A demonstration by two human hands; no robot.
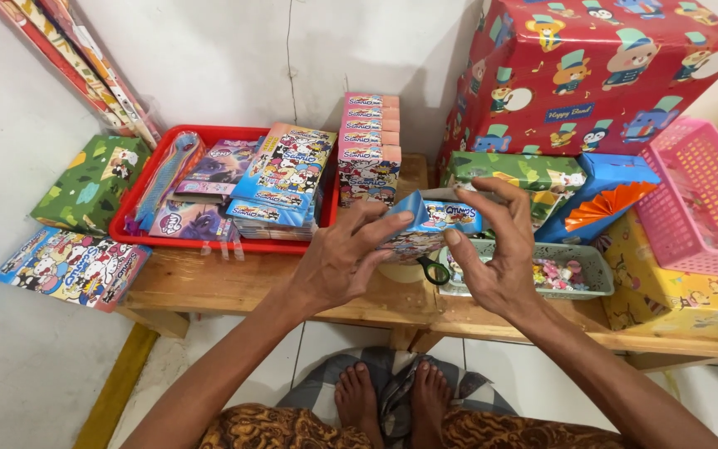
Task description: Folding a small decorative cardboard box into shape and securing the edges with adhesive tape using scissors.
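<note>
Head view: the left hand [338, 262] is closed on a small blue cartoon-printed cardboard box [427, 229], thumb and fingers pinched on its left end, and the right hand [496, 249] is clamped on the same box, fingers curled over its top right edge and thumb pressed to its front. The box is held in the air between both hands, above the front edge of a low wooden table [251, 287].

Just beneath the box, a green scissor handle [434, 270] is seen. Beside the right hand, a grey plastic tray of small trinkets [592, 268] is set on the table. Behind the left hand, a stack of pink cartoon boxes [370, 150] is stood upright, and beside it a red plastic tray [139, 199] is filled with printed packets. At far right, a pink mesh basket [700, 199] is perched on wrapped parcels.
</note>
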